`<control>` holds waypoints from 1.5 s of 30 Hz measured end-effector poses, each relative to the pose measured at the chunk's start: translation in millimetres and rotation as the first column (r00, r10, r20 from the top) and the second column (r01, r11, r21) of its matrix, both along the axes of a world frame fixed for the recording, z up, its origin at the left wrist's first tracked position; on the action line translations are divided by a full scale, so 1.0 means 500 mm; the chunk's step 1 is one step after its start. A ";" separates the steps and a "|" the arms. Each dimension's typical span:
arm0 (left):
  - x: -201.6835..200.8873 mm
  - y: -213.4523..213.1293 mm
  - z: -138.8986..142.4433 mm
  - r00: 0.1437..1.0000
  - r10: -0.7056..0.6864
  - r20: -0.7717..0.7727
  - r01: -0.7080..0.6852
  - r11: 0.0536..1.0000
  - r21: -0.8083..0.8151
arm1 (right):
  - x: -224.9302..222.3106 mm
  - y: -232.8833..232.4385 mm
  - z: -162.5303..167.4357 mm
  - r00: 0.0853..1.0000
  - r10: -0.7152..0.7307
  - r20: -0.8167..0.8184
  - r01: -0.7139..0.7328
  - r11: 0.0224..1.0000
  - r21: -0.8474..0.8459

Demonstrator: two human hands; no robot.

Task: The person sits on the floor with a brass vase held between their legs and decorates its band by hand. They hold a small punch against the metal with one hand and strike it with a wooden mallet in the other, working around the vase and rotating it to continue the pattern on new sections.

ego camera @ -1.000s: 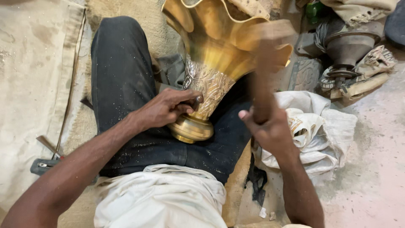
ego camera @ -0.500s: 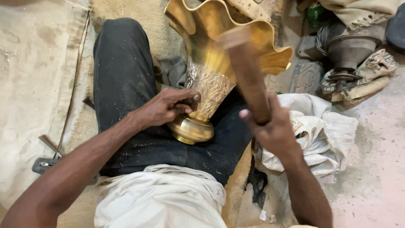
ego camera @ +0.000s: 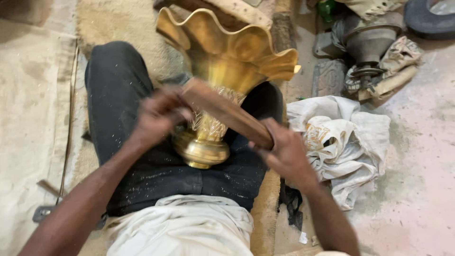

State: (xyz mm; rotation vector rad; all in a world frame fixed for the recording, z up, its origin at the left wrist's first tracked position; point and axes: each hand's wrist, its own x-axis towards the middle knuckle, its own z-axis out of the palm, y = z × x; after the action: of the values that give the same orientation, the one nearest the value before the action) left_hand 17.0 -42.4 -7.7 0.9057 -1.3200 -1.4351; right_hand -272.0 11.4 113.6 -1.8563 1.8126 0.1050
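Observation:
A brass vase [ego camera: 222, 61] with a wavy flared rim and an engraved neck lies across my lap, its round foot [ego camera: 201, 150] pointing toward me. My left hand [ego camera: 159, 116] grips the narrow neck from the left. My right hand [ego camera: 284, 151] is closed on the lower end of a brown wooden stick [ego camera: 227, 113]. The stick lies slanted across the vase's neck, its upper end next to my left hand, and looks blurred by motion.
I sit on a dusty mat in dark trousers [ego camera: 118, 95]. A crumpled white cloth [ego camera: 341, 142] lies to my right. Metal machine parts wrapped in rags [ego camera: 374, 52] stand at the upper right. A small hammer [ego camera: 45, 199] lies at the left.
The wooden stick was raised upright in my right hand; it has swung down and left onto the vase's neck. My left hand has stayed on the neck.

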 end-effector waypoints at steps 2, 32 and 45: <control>0.018 -0.040 0.019 0.954 0.293 -0.061 -0.298 0.950 -0.097 | 0.003 0.034 -0.037 0.915 -0.199 0.352 0.185 0.980 0.073; -0.089 -0.218 0.200 0.809 0.424 0.408 -0.121 0.798 -0.591 | 0.054 0.091 -0.288 -0.025 -0.520 0.854 0.529 0.718 0.452; -0.045 0.032 0.016 0.956 -0.124 0.267 0.041 0.953 0.299 | -0.070 0.131 -0.142 0.579 -0.405 0.707 0.571 0.821 0.003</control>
State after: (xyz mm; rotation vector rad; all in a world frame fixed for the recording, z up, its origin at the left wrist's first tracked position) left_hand -5.4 -26.5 0.3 1.3029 -1.3887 -1.6396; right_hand -306.8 76.9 42.8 -1.1689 1.7307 -0.9244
